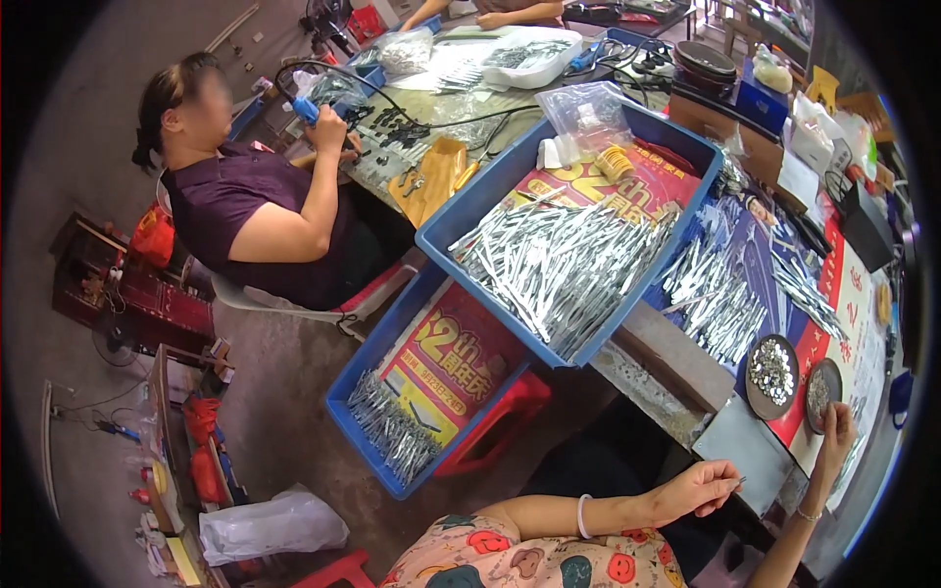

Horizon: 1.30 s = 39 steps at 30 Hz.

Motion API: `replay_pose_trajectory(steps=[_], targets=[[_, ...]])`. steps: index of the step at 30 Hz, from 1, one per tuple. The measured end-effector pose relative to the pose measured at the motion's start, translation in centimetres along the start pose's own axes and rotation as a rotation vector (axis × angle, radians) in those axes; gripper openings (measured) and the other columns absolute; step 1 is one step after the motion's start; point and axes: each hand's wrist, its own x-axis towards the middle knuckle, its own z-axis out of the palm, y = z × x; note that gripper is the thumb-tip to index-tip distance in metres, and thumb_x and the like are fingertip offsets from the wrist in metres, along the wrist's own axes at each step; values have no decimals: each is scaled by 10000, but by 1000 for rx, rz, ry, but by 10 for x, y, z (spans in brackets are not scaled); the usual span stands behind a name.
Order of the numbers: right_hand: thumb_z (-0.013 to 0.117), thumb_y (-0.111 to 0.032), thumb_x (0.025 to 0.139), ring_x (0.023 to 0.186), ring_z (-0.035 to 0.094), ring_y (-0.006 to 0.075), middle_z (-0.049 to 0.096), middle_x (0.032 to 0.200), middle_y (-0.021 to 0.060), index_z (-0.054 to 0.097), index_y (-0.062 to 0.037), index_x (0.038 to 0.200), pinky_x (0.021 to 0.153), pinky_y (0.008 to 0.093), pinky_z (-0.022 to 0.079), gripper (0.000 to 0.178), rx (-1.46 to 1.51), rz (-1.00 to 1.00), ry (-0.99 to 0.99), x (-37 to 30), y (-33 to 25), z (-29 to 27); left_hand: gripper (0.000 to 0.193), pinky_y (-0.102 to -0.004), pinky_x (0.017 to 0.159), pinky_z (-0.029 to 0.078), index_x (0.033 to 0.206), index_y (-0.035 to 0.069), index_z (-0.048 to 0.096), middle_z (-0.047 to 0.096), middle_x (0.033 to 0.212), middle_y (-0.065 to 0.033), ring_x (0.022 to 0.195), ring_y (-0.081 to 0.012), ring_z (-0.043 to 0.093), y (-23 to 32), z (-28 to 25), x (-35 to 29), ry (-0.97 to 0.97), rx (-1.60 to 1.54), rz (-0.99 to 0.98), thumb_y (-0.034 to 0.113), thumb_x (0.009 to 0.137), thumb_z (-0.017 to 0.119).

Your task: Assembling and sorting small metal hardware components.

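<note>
My left hand [694, 490] is closed in a pinch in front of the table's near edge, with a small dark metal piece [742, 481] showing at its fingertips. My right hand [836, 438] reaches over a small round dish [829, 367] of tiny parts at the right. Its fingertips are bent together at the dish's near rim, and I cannot make out what is between them. Beside that dish stands a larger round dish [754, 399] holding many shiny round metal pieces. Beyond both dishes lie piles of thin silvery metal strips [720, 309].
A large blue tray [502, 316] of metal strips stands left of the table. Lower down, another blue tray [365, 453] rests by a red stool [502, 423]. At the left a seated co-worker [265, 211] grips a blue power screwdriver [307, 111]. A metal bar [676, 358] lines the table edge.
</note>
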Motion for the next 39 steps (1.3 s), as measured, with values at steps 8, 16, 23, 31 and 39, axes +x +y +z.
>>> replay_pose_trajectory(steps=[8,16,23,31,39], targets=[[539,-114,939,663,454,63,493,741,-12,536,-21,839,617,199,379,138,64,4,-30,-19,-7,2,131,-167,455,305,947,73,514,459,661,50,522,-20,389,-5,8,5,4,24,-28,201,970,499],[560,-133,930,649,443,53,488,731,-14,533,-34,827,582,194,370,145,65,6,-4,-32,-16,1,137,-166,461,310,950,71,514,458,669,49,533,-16,389,-8,10,9,-25,36,-36,204,974,491],[565,-134,928,621,442,47,483,715,-14,527,-39,825,552,186,366,145,58,21,1,-39,-30,7,137,-163,456,313,952,72,514,458,669,50,530,-15,389,-6,12,8,-24,25,-45,206,973,492],[545,-125,937,626,448,51,494,722,-4,532,-28,853,555,190,373,129,102,37,16,-42,-37,16,133,-159,455,312,956,72,513,466,674,49,533,-15,397,-4,11,6,-23,19,-28,204,971,496],[523,-150,954,621,442,52,488,727,1,531,-24,861,555,186,363,157,156,20,31,-53,-51,28,138,-157,463,318,960,71,515,470,680,47,540,-16,403,7,14,2,-19,15,-16,207,970,499]])
